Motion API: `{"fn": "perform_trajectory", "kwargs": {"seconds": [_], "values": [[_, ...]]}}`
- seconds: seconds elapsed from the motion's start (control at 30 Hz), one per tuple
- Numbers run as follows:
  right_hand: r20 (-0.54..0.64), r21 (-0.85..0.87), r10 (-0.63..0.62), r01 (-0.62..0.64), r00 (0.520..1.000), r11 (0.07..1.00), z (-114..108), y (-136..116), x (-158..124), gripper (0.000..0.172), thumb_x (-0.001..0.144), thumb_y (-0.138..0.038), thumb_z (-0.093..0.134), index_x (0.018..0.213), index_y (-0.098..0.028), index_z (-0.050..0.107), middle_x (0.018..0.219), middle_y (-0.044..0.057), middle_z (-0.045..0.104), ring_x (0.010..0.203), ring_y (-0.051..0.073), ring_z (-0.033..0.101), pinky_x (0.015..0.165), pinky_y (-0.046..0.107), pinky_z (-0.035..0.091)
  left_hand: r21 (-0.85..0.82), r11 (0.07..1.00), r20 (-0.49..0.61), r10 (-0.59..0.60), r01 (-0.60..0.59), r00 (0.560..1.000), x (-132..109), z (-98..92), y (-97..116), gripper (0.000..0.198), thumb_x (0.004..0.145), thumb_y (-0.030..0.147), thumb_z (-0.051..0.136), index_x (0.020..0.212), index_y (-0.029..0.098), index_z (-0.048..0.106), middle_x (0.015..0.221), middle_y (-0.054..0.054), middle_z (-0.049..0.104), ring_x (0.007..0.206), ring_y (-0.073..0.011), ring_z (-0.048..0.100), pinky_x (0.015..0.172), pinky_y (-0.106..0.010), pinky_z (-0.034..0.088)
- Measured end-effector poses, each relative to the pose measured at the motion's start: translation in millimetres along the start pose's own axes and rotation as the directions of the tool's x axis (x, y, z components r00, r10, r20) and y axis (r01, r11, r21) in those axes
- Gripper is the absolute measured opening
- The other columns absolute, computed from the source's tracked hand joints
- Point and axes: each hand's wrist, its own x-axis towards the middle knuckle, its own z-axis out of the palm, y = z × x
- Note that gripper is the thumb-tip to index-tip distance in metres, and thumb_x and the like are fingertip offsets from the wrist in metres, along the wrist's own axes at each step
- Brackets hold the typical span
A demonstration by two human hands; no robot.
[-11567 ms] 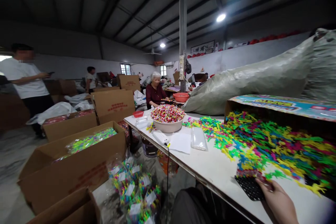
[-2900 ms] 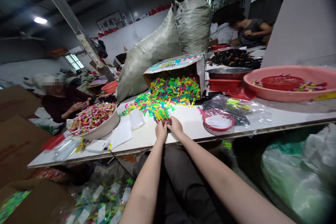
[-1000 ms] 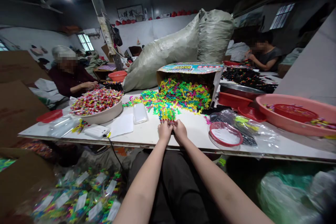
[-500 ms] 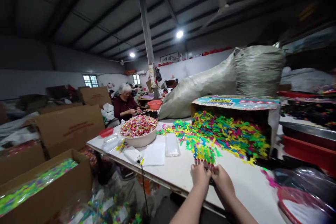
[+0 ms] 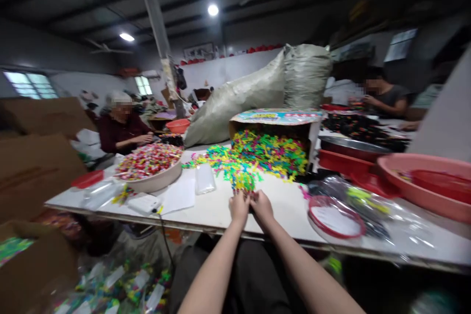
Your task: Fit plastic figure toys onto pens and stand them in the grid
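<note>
The small figures (image 5: 270, 152) mix green, yellow, blue and magenta

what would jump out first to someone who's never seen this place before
Probably the bright figures, spilling from the open box onto the white table, with a slumped grey sack behind. In the foreground, the left hand and right hand come close together at the near edge of the spill. To their left, a pale bowl is heaped with mostly red and white pieces.
</note>
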Motion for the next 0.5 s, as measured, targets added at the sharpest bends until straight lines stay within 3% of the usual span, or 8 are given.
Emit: {"fn": "perform_trajectory", "kwargs": {"seconds": [0.2,0.5], "values": [[0.011,-0.073,0.034,-0.033,0.999,0.997,-0.2,0.4,-2.1,0.013,0.072,-0.029,0.050,0.083,-0.022,0.048,0.078,-0.001,0.059,0.065,0.013,0.054,0.057,0.021,0.037,-0.043,0.999,0.031,0.020,-0.019,0.999,2.5,5.3,-5.7,0.022,0.082,0.038,0.043,0.087,0.021,0.056,0.085,-0.005,0.064,0.083,-0.0210,0.055,0.082,-0.034,0.031],[0.003,-0.116,0.008,-0.008,1.000,0.993,-0.2,-3.1,-1.2,0.011,0.069,-0.024,0.054,0.077,-0.020,0.048,0.071,-0.001,0.056,0.065,0.013,0.052,0.058,0.021,0.035,-0.036,0.999,0.047,0.018,-0.017,0.999,-1.4,-2.1,-1.6,0.025,0.083,0.040,0.041,0.091,0.021,0.057,0.086,-0.007,0.064,0.084,-0.0228,0.053,0.080,-0.033,0.033]]}}
